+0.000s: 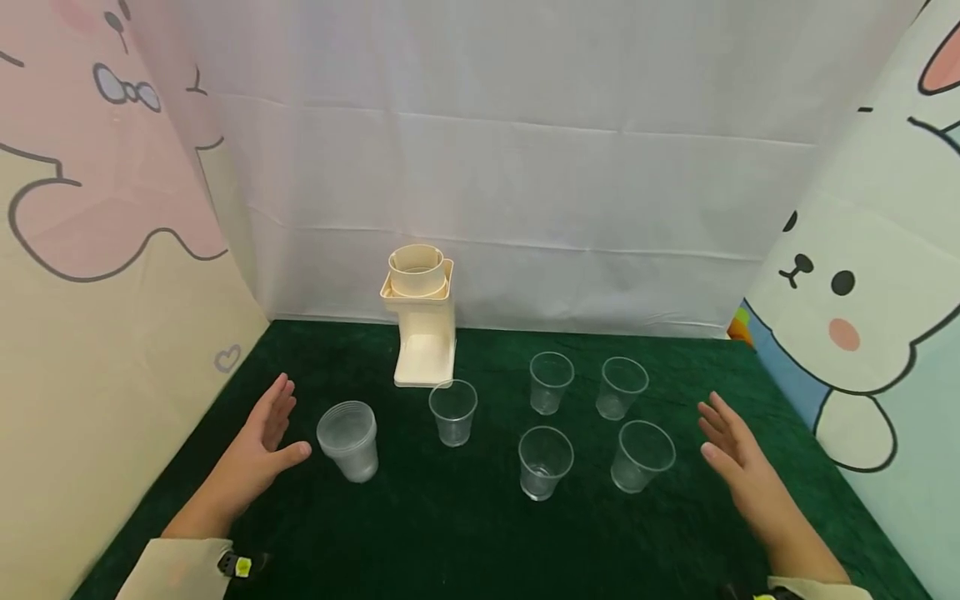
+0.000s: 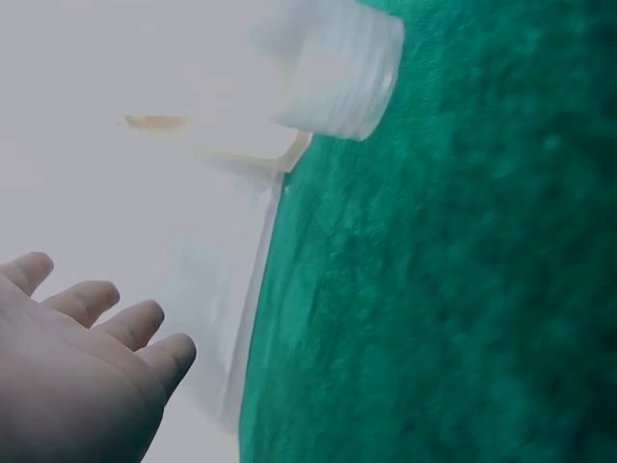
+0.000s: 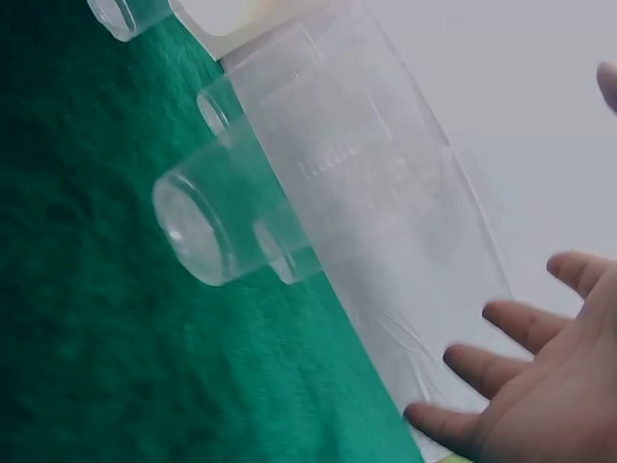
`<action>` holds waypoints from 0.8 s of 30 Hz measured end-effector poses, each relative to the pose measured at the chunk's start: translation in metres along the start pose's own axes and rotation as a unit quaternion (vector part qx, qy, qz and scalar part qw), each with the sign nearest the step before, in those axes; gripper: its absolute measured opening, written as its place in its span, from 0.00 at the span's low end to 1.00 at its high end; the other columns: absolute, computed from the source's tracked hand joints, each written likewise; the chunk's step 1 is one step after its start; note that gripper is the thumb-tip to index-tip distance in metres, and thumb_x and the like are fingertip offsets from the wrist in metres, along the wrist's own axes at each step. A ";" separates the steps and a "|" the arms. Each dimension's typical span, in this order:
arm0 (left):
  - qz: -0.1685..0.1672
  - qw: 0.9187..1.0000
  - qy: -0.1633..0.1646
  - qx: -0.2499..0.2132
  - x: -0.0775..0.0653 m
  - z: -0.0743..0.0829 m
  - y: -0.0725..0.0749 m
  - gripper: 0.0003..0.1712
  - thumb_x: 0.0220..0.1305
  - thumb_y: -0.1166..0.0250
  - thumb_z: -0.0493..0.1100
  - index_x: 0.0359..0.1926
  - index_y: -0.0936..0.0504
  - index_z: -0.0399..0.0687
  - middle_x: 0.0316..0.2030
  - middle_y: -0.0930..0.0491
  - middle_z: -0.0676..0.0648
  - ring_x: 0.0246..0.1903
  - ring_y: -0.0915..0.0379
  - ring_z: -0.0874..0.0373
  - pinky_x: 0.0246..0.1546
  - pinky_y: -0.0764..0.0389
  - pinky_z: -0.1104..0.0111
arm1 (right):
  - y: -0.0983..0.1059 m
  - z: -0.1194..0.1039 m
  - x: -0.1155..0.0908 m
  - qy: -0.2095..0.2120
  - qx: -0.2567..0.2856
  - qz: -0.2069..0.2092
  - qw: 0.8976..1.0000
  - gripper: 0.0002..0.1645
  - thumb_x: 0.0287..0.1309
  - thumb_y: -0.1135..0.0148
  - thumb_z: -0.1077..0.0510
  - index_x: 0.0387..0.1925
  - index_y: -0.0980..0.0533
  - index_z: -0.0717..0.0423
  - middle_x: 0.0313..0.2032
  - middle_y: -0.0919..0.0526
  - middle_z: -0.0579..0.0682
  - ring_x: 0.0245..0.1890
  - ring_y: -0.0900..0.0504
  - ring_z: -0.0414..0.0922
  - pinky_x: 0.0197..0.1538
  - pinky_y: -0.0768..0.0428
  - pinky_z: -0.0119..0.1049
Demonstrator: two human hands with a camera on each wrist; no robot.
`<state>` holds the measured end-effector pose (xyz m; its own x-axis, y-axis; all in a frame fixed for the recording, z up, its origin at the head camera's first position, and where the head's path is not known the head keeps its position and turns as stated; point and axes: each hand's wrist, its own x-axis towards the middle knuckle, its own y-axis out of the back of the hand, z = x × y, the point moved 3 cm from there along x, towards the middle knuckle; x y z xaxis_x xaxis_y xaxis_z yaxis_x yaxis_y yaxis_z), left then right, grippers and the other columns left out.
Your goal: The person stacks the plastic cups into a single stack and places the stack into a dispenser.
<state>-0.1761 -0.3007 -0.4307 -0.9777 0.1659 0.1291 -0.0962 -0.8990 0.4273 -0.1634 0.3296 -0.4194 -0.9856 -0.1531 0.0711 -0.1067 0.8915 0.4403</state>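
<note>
My left hand (image 1: 258, 454) hovers over the table's left side, fingers extended and thumb spread, holding nothing. Just right of it stands a stack of nested clear plastic cups (image 1: 349, 442), also in the left wrist view as a ribbed stack (image 2: 347, 72). A single clear cup (image 1: 453, 414) stands right of the stack. Several more clear cups, among them a front one (image 1: 545, 462) and a right one (image 1: 641, 457), form a loose square. To their right my right hand (image 1: 746, 471) is held up, its fingers straight and spread in the right wrist view, with nothing in it.
A cream plastic stand (image 1: 424, 333) with a round cup-like holder (image 1: 417, 271) on top stands at the back, against a white cloth backdrop (image 1: 525, 167). Dark green cloth (image 1: 450, 550) covers the table. Printed cartoon curtains (image 1: 112, 333) hang at both sides.
</note>
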 end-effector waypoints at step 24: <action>-0.060 0.998 0.003 -0.035 0.014 -0.002 -0.032 0.53 0.63 0.26 0.38 0.80 0.49 0.49 0.73 0.37 0.37 0.73 0.44 0.35 0.71 0.42 0.45 | -0.039 0.009 0.008 0.075 0.063 -0.026 0.995 0.44 0.65 0.34 0.69 0.77 0.42 0.56 0.69 0.28 0.49 0.64 0.29 0.28 0.59 0.29 0.21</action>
<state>-0.1872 -0.2708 -0.4444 -0.9594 0.2714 0.0763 -0.2246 -0.8994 0.3750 -0.1681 0.2972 -0.4442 -0.9490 -0.2533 0.1876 -0.1814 0.9256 0.3321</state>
